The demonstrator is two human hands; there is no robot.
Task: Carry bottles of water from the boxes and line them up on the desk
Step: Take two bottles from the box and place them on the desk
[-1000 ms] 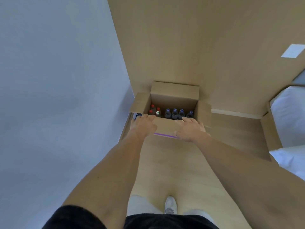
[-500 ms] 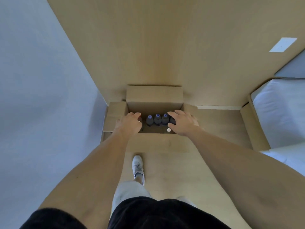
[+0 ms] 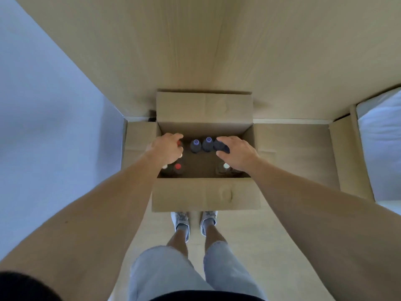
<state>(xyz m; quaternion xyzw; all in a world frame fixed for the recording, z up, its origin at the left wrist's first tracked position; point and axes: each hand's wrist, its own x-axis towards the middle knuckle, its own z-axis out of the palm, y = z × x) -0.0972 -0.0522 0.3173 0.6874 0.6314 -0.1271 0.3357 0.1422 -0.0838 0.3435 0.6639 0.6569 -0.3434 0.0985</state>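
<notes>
Box: an open brown cardboard box (image 3: 205,192) sat on the wooden floor (image 3: 293,148), right in front of the person's white shoes (image 3: 181,220), with its flaps folded out.
Bottles: two bottles with blue caps (image 3: 201,144) stood side by side at the back of the box. One with a red cap (image 3: 178,166) stood at the front left, and one with a white cap (image 3: 225,166) at the front right.
Left hand: the left hand (image 3: 168,149) was down in the box, fingers curled over a red-capped bottle top at the back left.
Right hand: the right hand (image 3: 235,152) had its fingers curled round a dark bottle (image 3: 220,145) at the back right.
Side: a white bed (image 3: 382,148) was on the right, a pale wall (image 3: 47,127) on the left.
</notes>
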